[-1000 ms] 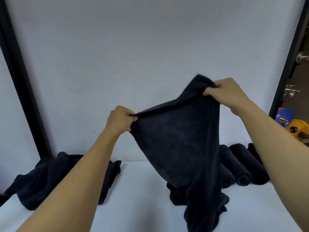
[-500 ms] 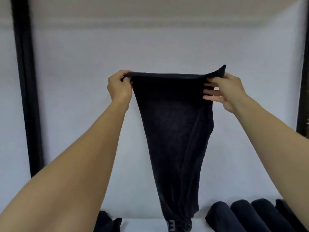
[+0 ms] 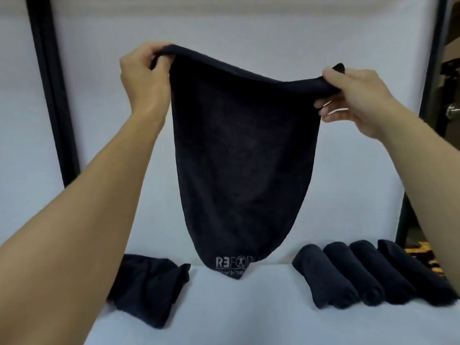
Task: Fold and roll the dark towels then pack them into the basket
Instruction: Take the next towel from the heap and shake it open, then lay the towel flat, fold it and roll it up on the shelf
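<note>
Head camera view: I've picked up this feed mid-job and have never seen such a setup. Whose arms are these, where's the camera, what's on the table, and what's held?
No machine here: the two bare arms belong to a person. The single picture comes from a camera worn on that person's head, looking forward and down. The left hand and the right hand each grip a top corner of one dark towel. It hangs spread between them, printed end lowest. On the white table, to the right, lie four rolled towels side by side. To the left, partly behind the left forearm, lies a loose heap of dark cloth, not rolled.
</note>
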Demonstrator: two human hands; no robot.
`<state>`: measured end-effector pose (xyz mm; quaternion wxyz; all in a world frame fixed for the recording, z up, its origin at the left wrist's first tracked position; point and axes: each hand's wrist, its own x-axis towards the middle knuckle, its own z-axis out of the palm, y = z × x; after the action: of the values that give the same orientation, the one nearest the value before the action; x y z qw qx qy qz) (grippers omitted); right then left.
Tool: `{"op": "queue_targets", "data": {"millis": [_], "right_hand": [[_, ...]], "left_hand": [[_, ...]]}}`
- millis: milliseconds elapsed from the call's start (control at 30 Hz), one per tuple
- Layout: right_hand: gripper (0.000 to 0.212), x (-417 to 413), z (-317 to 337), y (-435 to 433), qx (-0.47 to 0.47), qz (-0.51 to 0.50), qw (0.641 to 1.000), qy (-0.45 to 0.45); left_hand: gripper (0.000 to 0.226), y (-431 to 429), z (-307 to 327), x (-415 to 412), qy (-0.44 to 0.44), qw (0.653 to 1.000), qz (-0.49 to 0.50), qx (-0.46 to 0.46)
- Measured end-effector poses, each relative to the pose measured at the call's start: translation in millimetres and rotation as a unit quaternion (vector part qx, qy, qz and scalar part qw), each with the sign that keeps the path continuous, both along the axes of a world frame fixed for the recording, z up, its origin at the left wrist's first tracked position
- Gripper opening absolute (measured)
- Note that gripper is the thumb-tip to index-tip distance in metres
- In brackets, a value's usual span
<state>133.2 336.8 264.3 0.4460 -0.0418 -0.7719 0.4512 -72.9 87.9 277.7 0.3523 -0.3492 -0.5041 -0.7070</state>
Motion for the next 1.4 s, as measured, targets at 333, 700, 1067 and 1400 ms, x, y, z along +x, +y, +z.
{"op": "queue_targets", "data": {"millis": [333,700,1067,1400], "right_hand": [[0.028,56,-102,-3,-0.024,0.06,0.959,-0.275],[0.027,20,-253,13,-0.101,0.15,0.813,-0.554],[0.04,-115,-310,56,-0.195,-0.053,0.927,-0.316],[0.049,-46,-424,0,0.213,0.009,0.891,-0.401]], "left_hand": [[0.022,-65,-141,31,-0.26,0.882,-0.26,-0.296],[0.008,-75,-303,-5,-0.425,0.607,-0.18,-0.647],[0.042,33,-348,-83,-0.485,0.822,-0.078,-0.289],[0.087,-31,-420,20,-0.174,0.696,-0.094,-0.691]]}}
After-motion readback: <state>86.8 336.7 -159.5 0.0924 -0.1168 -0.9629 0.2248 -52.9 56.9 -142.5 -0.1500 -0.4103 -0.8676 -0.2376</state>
